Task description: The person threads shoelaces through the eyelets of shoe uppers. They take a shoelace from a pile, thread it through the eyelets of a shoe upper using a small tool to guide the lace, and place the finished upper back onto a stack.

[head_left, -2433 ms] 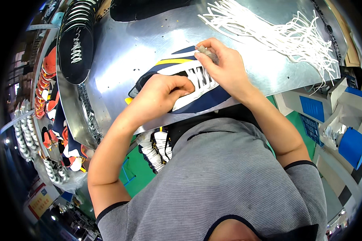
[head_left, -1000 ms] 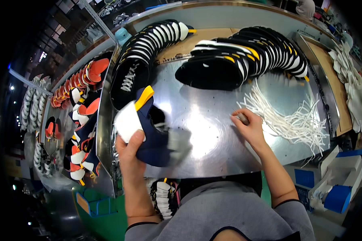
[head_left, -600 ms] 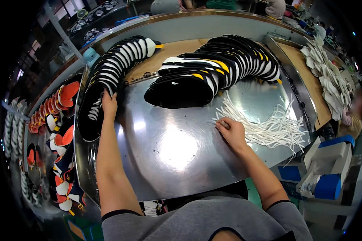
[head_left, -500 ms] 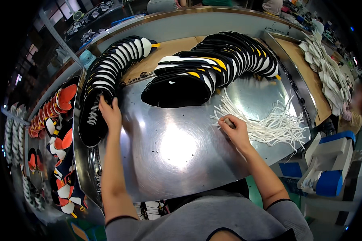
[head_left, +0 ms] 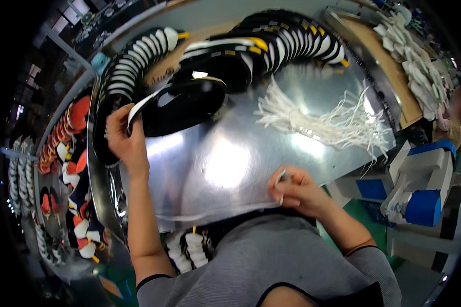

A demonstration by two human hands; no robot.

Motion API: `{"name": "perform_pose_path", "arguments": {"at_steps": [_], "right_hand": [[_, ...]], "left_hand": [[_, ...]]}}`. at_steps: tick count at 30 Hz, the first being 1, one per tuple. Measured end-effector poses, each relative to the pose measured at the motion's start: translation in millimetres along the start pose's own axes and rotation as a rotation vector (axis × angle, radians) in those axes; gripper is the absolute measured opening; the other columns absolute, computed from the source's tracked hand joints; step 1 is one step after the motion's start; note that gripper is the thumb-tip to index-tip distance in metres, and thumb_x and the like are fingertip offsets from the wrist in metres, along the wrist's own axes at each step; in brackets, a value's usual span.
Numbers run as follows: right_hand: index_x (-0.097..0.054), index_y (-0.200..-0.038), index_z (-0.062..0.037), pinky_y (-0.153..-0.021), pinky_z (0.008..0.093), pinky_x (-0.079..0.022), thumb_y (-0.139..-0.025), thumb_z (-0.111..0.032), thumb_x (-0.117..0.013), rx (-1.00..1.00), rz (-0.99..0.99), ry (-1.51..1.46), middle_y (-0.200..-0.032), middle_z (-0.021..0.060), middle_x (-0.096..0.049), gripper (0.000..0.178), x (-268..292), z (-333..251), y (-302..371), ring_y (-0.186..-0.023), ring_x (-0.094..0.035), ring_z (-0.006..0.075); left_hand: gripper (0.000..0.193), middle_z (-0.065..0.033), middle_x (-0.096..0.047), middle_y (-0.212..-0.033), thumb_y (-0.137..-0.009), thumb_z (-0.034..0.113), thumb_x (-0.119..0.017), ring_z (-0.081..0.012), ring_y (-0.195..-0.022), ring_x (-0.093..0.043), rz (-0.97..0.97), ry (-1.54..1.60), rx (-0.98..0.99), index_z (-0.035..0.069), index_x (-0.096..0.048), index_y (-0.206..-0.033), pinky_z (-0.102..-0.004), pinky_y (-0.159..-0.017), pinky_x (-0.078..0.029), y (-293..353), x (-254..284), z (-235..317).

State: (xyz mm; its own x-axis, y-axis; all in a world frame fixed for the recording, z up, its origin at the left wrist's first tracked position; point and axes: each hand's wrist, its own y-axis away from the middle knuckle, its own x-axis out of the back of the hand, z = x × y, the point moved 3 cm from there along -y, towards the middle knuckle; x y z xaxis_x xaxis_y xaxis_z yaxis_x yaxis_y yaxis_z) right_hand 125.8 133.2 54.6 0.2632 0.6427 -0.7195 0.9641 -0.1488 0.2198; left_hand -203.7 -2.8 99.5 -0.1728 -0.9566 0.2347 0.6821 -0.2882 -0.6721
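At ten o'clock from the right hand [head_left: 299, 192], which pinches a white lace [head_left: 215, 213] stretching toward nine o'clock, is a black shoe upper [head_left: 184, 106]; the nearer left hand [head_left: 126, 139] grips its left end, long axis pointing between two and three o'clock.

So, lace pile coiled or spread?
Spread: the white laces lie uncoiled on the metal table, strands fanning apart toward the right.

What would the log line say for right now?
left fingers: hold shoe | right fingers: hold white lace | lace pile: on table
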Motion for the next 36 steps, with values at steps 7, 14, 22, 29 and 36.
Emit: {"name": "perform_pose_path", "arguments": {"at_steps": [7,14,22,29,36], "right_hand": [[-0.059,-0.100,-0.0063,-0.047,0.0176,-0.025,-0.099,-0.023,-0.061,-0.013,0.152,0.018,-0.081,-0.0010,-0.060,0.017,-12.3,27.4,-7.6,-0.051,-0.034,0.0003],[-0.060,-0.102,-0.0030,-0.044,0.0186,-0.023,-0.095,-0.021,-0.063,0.005,0.242,0.207,-0.081,0.0016,-0.065,0.019,-6.1,21.1,-46.0,-0.049,-0.031,0.0005],[-0.065,-0.095,-0.0049,-0.044,0.0184,-0.025,-0.094,-0.021,-0.065,0.047,0.340,0.433,-0.078,0.0032,-0.069,0.016,5.2,49.5,-97.8,-0.048,-0.034,0.0000],[-0.068,-0.091,-0.0035,-0.055,0.0185,-0.034,-0.096,-0.019,-0.064,0.179,0.324,0.447,-0.073,0.0006,-0.069,0.017,-1.4,37.8,-87.1,-0.058,-0.045,0.0007],[-0.068,-0.085,-0.0027,-0.060,0.0197,-0.040,-0.095,-0.017,-0.065,0.183,0.344,0.493,-0.070,0.0001,-0.069,0.017,-12.9,29.6,-75.4,-0.064,-0.053,0.0017]], "left_hand": [[0.055,-0.0128,-0.059,-0.123,-0.070,0.013,-0.069,-0.0343,-0.120,-0.049,-0.671,-0.284,-0.061,0.008,-0.061,-0.124,-0.0463,-0.102,-0.035,171.7,-80.2,96.7],[0.010,-0.0144,-0.066,-0.097,-0.087,0.006,-0.068,-0.0321,-0.092,-0.063,-0.531,-0.502,-0.223,-0.001,-0.068,-0.094,-0.0404,-0.080,-0.050,103.7,1.2,78.7],[0.078,-0.0117,-0.069,-0.099,-0.097,0.065,-0.046,-0.0234,-0.087,-0.065,-1.252,0.071,1.328,-0.006,-0.058,-0.127,-0.0350,-0.083,-0.051,103.5,-20.8,6.7],[0.067,-0.0148,-0.057,-0.131,-0.103,0.050,-0.047,-0.0221,-0.125,-0.049,-0.836,0.821,1.336,-0.009,-0.049,-0.135,-0.0346,-0.113,-0.033,140.9,-38.3,39.8],[0.040,-0.0139,-0.065,-0.120,-0.103,0.029,-0.054,-0.0207,-0.114,-0.061,-0.675,0.700,1.075,-0.003,-0.057,-0.127,-0.0351,-0.103,-0.044,148.9,-42.3,61.0]]}}
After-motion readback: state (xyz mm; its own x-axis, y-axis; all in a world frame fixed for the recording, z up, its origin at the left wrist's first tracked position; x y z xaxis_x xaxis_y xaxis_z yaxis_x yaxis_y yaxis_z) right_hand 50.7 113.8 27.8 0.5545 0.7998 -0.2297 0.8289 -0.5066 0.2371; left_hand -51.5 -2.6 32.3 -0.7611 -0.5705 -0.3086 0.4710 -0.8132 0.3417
